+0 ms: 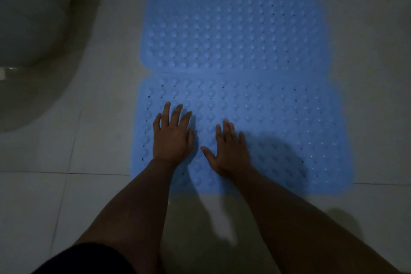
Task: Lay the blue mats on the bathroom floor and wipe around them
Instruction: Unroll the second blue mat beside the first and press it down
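Pressing left hand [172,138], right hand [230,151] flat on near mat [278,122]

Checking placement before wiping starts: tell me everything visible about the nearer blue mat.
The nearer blue studded rubbery mat lies flat on the pale tiled floor, rows of raised bumps and small holes across it. Its far edge meets the second blue mat. The left hand and right hand rest flat on it, fingers spread.

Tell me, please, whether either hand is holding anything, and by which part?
Nothing is held. The left hand and right hand lie flat, fingers straight, on the near mat.
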{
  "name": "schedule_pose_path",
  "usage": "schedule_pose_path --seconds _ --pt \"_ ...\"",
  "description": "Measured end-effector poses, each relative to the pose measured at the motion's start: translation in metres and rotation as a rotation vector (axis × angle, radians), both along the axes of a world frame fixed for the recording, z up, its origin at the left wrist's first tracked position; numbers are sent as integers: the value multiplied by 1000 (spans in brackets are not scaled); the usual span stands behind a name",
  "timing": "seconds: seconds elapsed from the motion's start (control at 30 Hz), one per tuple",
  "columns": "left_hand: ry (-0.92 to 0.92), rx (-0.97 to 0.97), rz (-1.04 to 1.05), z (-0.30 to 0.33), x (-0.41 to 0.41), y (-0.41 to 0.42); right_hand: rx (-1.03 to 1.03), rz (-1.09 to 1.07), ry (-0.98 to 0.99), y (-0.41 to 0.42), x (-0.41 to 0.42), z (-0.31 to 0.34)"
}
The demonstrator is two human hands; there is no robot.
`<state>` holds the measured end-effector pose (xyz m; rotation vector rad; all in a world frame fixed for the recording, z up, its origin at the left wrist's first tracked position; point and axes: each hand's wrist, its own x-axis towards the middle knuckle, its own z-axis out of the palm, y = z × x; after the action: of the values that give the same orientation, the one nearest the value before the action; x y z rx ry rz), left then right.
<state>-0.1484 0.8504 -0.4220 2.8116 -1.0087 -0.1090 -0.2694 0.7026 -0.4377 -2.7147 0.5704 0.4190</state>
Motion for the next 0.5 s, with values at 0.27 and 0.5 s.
schedule_pose_path --seconds 0.27,0.5 --pt "88 13 -93 -9 -36 -19 215 -150 -215 -84 45 58" --pt "84 106 -122 -45 -65 -38 219 -174 -425 -106 53 30"
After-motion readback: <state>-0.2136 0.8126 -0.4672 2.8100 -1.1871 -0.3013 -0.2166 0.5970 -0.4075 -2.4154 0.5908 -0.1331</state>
